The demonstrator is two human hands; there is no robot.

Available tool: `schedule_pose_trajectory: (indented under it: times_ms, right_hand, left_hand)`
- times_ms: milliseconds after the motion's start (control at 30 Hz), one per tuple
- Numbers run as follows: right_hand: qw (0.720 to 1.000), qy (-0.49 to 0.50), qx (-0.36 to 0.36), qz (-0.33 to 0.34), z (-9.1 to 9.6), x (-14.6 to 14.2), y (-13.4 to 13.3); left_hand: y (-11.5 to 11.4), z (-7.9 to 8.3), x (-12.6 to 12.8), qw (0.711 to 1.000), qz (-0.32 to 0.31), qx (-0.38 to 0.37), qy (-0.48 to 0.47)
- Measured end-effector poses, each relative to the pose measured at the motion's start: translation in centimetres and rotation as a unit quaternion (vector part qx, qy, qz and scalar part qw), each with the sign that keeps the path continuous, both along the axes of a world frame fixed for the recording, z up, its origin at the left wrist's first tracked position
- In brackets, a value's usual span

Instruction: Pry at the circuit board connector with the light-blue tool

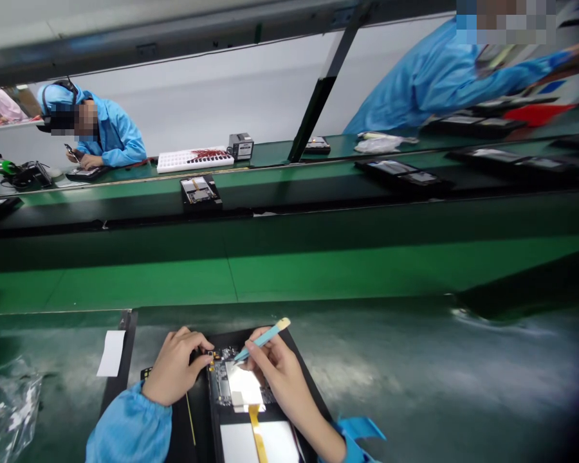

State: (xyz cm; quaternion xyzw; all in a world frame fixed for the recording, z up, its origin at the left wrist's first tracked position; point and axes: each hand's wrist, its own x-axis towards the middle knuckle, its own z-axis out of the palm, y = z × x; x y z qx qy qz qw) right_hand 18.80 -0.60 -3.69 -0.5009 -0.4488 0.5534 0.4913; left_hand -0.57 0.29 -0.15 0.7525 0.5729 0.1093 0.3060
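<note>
An opened tablet (244,399) lies flat on the table (415,379) directly before the person. The left hand (174,373) presses its top edge, fingers curled down, steadying it. The right hand (275,366) pinches a blue tool (263,339) like a pen, tip on the circuit board (224,373).
</note>
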Motion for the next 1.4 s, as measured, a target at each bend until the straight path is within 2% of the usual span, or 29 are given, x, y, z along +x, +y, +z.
schedule_pose_trajectory:
  times_ms: [400,533,633,833,1067,1167,1400]
  right_hand:
    - [0.999,0.042,0.004,-0.005,0.9,-0.3,-0.3]
    - [0.996,0.066,0.034,0.048,1.3,-1.1,-1.1]
    - [0.995,0.046,0.055,0.071,1.2,-1.4,-1.4]
    - [0.998,0.025,0.03,0.05,0.8,-1.4,-1.2]
    - [0.99,-0.089,0.1,0.041,1.3,-1.5,-1.5]
    - [0.985,-0.121,0.116,0.044,1.5,-1.5,-1.5]
    - [0.983,-0.121,0.131,0.048,1.2,-1.4,-1.5]
  left_hand:
    - [-0.7,1.5,1.1,0.999,0.016,0.008,0.028]
    - [-0.5,1.1,0.9,1.0,0.017,0.003,0.015]
    - [-0.2,0.5,0.5,1.0,0.017,-0.009,-0.004]
    - [0.1,0.1,0.0,0.998,0.024,-0.039,-0.037]
    - [0.1,0.4,-0.1,0.996,0.022,-0.058,-0.059]
    - [0.0,0.2,0.1,0.996,0.037,-0.057,-0.058]
    - [-0.3,0.0,0.9,0.993,0.09,-0.055,-0.051]
